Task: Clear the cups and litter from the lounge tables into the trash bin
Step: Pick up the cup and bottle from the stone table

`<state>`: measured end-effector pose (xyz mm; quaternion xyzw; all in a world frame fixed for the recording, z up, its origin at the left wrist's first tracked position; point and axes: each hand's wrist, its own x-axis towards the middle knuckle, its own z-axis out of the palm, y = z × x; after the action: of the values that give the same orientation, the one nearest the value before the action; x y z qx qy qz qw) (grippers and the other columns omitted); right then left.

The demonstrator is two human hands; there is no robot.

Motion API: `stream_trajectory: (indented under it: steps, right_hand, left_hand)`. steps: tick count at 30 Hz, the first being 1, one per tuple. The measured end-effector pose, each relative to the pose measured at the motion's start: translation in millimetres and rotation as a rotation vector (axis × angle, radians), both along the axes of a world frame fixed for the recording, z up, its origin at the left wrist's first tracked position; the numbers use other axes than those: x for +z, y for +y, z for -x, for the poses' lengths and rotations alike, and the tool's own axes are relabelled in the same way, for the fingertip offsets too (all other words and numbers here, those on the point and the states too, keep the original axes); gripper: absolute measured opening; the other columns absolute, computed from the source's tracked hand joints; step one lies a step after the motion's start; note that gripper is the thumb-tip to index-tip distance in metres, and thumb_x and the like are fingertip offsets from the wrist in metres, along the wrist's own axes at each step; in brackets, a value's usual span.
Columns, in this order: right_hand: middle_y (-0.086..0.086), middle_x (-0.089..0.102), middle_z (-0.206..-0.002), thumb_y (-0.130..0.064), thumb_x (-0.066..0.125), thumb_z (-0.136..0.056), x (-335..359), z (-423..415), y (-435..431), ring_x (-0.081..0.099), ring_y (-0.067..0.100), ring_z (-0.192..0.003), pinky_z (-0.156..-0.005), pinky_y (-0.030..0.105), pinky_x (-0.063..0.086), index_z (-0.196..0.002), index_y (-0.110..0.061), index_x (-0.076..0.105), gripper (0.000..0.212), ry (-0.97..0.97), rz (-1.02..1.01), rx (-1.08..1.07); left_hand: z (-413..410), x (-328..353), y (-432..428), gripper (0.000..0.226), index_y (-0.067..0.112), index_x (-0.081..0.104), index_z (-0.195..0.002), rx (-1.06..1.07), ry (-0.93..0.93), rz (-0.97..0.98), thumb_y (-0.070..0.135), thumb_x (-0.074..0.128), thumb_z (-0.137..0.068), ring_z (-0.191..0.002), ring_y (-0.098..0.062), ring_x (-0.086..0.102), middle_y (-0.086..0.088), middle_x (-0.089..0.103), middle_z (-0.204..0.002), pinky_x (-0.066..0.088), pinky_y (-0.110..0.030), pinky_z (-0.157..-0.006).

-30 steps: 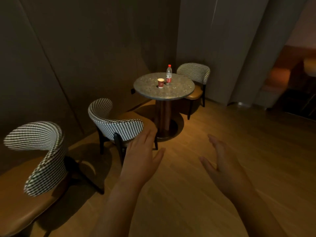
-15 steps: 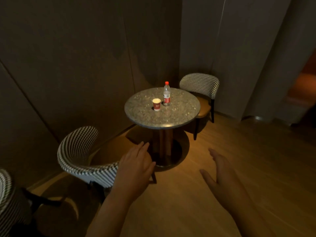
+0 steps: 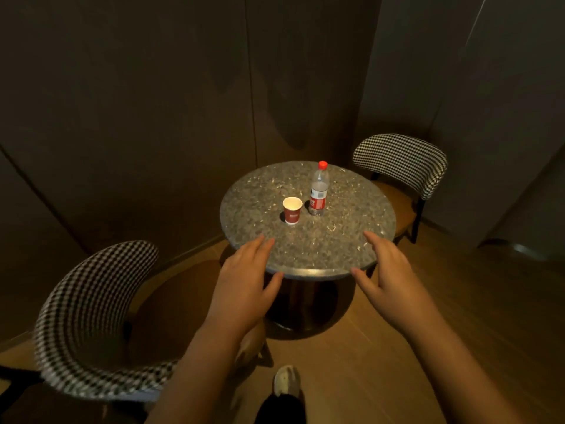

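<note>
1. Clock set on the round table (image 3: pixel 342 240), with 6 the rim nearest the person. Paper cup (image 3: pixel 292 210) stands upright, mouth open, just off centre toward 10. Plastic bottle (image 3: pixel 319 191) stands upright with its red cap on, just off centre toward 1. The two are close beside each other, with a small gap between.
2. Left hand (image 3: pixel 241 280) is palm down at the rim near 7, fingers straight and loosely spread, holding nothing. Right hand (image 3: pixel 388 270) is at the rim near 5, fingers extended, thumb out, also empty. Cannot tell if either hand touches the tabletop or hovers over it.
3. Key relation: from the left fingertips the cup lies at about 1 o'clock, a short reach inward. From the right fingertips it lies at about 10, clearly farther. The left hand is nearer the cup.
4. Bottle lies at about 11 from the right hand. Both hands look roughly equally near it, the right slightly better placed.
5. Both long axes are vertical, so a side grasp round the wall looks suitable, probably one item per hand.
6. Risk: the small gap means a wide left grasp could knock the bottle.
7. Trash bin is not in view.
</note>
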<state>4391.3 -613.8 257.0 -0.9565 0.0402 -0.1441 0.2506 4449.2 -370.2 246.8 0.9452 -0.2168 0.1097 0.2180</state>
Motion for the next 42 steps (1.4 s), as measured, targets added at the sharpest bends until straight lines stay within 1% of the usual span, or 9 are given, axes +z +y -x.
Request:
stream_trajectory:
  steps: [6,9,14,19,26,32,37,39,42]
  right_hand:
    - [-0.004,0.033,-0.147,-0.045,0.054,-0.089,-9,-155,-38,0.032,0.012,-0.133,-0.103,0.025,0.027,-0.146,-0.027,0.021,0.069,0.014,0.065,0.003]
    - [-0.002,0.030,-0.149,-0.041,0.056,-0.090,-6,-227,-49,0.029,0.014,-0.135,-0.106,0.024,0.024,-0.146,-0.023,0.022,0.069,0.071,0.092,0.007]
    - [-0.001,0.033,-0.146,-0.036,0.060,-0.088,-5,-329,-64,0.032,0.015,-0.133,-0.102,0.021,0.021,-0.144,-0.023,0.027,0.067,0.071,0.134,0.024]
    - [0.003,0.022,-0.153,-0.033,0.060,-0.089,-29,-401,-71,0.022,0.021,-0.140,-0.110,0.032,0.023,-0.146,-0.021,0.026,0.068,0.148,0.149,0.013]
    - [0.003,0.013,-0.157,-0.032,0.058,-0.090,-66,-443,-71,0.015,0.023,-0.143,-0.111,0.036,0.022,-0.149,-0.021,0.021,0.070,0.259,0.149,0.022]
    - [0.007,0.034,-0.147,-0.022,0.061,-0.087,-78,-447,-78,0.026,0.026,-0.135,-0.108,0.040,0.030,-0.142,-0.014,0.035,0.061,0.191,0.225,-0.038]
    - [0.007,0.049,-0.134,-0.003,0.060,-0.084,-89,-447,-94,0.037,0.029,-0.117,-0.094,0.039,0.036,-0.133,-0.012,0.049,0.051,0.113,0.316,-0.096]
    - [0.007,0.056,-0.125,-0.001,0.058,-0.086,-92,-446,-98,0.041,0.028,-0.110,-0.087,0.035,0.036,-0.126,-0.011,0.057,0.042,0.052,0.279,-0.117]
    - [0.005,0.061,-0.117,-0.003,0.063,-0.085,-94,-445,-102,0.042,0.025,-0.105,-0.084,0.029,0.035,-0.122,-0.012,0.059,0.039,0.025,0.227,-0.115]
  left_hand:
    - [-161,-34,-55,0.061,0.026,0.024,-0.145,-0.048,0.069,0.016,0.045,0.046,-0.092,-0.138,-0.012,0.021,0.006,0.025,-0.152,0.020,-0.035,-0.112]
    - [-228,-41,-72,0.057,0.025,0.032,-0.142,-0.037,0.081,0.032,0.043,0.048,-0.091,-0.134,-0.013,0.028,0.005,0.032,-0.148,0.025,-0.034,-0.108]
    - [-311,-71,-92,0.052,0.025,0.041,-0.137,-0.063,0.149,0.023,0.039,0.053,-0.089,-0.128,-0.014,0.037,0.005,0.043,-0.140,0.030,-0.032,-0.103]
    - [-358,-126,-107,0.045,0.022,0.046,-0.134,-0.117,0.311,-0.019,0.031,0.052,-0.090,-0.121,-0.016,0.042,0.003,0.048,-0.135,0.037,-0.032,-0.097]
    - [-381,-177,-113,0.042,0.018,0.051,-0.131,-0.115,0.384,-0.005,0.025,0.055,-0.089,-0.114,-0.017,0.047,0.000,0.052,-0.131,0.039,-0.030,-0.097]
    - [-390,-197,-122,0.041,0.017,0.050,-0.131,-0.121,0.425,-0.033,0.023,0.053,-0.091,-0.113,-0.017,0.047,0.000,0.050,-0.131,0.040,-0.028,-0.095]
    - [-389,-198,-132,0.019,0.006,0.066,-0.104,-0.101,0.365,0.046,0.010,0.058,-0.087,-0.091,-0.027,0.056,-0.012,0.063,-0.103,0.047,-0.036,-0.079]
    - [-387,-195,-133,0.010,0.004,0.069,-0.089,-0.099,0.305,0.085,0.003,0.063,-0.080,-0.078,-0.031,0.059,-0.014,0.065,-0.088,0.050,-0.038,-0.068]
    - [-385,-185,-133,0.009,0.005,0.068,-0.082,-0.108,0.245,0.130,-0.001,0.065,-0.077,-0.071,-0.028,0.058,-0.012,0.065,-0.081,0.050,-0.035,-0.061]
